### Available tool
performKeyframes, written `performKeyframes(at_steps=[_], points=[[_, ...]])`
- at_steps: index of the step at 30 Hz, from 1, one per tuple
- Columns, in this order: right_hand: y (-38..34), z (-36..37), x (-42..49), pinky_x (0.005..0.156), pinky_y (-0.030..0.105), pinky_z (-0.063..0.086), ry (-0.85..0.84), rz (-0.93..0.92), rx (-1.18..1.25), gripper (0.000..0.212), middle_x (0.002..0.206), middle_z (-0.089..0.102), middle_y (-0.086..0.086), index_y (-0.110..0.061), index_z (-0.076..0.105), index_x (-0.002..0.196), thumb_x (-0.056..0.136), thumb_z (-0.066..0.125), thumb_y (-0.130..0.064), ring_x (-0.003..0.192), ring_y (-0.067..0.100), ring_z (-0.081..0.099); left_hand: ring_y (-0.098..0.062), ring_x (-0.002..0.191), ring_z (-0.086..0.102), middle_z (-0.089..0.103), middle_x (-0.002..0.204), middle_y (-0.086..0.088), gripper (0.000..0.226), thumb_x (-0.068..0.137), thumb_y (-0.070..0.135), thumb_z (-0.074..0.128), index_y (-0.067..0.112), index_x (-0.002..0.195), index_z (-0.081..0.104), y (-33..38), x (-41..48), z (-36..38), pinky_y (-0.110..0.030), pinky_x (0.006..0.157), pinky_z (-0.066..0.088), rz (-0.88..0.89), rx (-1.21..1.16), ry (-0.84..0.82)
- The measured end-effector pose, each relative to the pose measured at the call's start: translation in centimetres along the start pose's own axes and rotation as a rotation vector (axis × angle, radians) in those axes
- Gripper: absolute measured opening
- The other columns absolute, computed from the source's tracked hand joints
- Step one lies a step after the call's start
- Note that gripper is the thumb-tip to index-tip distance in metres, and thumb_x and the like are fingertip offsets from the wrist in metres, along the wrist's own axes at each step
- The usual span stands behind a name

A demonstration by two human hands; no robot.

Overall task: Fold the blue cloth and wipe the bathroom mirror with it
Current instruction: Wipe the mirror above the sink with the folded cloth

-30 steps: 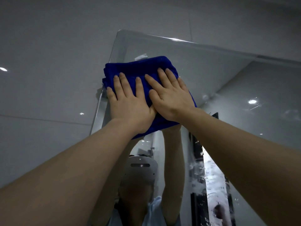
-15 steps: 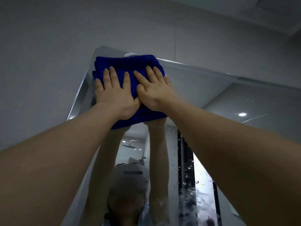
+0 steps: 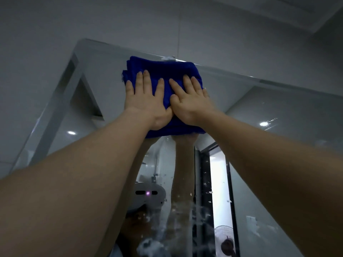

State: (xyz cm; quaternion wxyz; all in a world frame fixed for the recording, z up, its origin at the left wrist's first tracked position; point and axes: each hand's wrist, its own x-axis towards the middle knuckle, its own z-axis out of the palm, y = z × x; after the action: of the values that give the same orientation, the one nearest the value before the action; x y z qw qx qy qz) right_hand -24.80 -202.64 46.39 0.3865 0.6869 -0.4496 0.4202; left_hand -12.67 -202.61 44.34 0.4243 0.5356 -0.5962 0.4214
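Flatly, left hand and right hand, fingers straight, press plush cloth onto mirror.

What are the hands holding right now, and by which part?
Nothing is gripped. The left hand and right hand press flat, fingers straight, side by side on the face of the folded cloth, pinning it against the mirror.

The single head camera looks steeply up, close below the mirror, toward its top edge.
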Motion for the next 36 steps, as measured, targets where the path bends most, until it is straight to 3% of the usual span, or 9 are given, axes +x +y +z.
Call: performKeyframes(at_steps=[22,36], points=[[15.4,-1.3,-9.1,0.115,0.038,-0.010,0.020,0.109,-0.012,0.053,0.158,-0.012,0.001,-0.032,0.000,0.149,0.100,0.019,-0.034,0.144,0.018,-0.015,-0.031,0.141,-0.018,-0.020,0.153,-0.018,0.070,0.094,0.053,0.017,0.018,0.147,-0.013,17.3,-2.9,3.3,-0.047,0.113,-0.010,0.078,0.001,0.036],[11.9,1.7,-14.7,0.114,0.044,-0.009,0.078,0.420,0.098,0.056,0.158,-0.011,0.004,-0.029,0.000,0.150,0.098,0.022,-0.031,0.144,0.022,-0.014,-0.031,0.142,-0.016,-0.018,0.153,-0.018,0.066,0.095,0.048,0.016,0.017,0.147,-0.010,15.8,-6.1,3.7,-0.046,0.115,-0.008,0.337,0.111,-0.030]])
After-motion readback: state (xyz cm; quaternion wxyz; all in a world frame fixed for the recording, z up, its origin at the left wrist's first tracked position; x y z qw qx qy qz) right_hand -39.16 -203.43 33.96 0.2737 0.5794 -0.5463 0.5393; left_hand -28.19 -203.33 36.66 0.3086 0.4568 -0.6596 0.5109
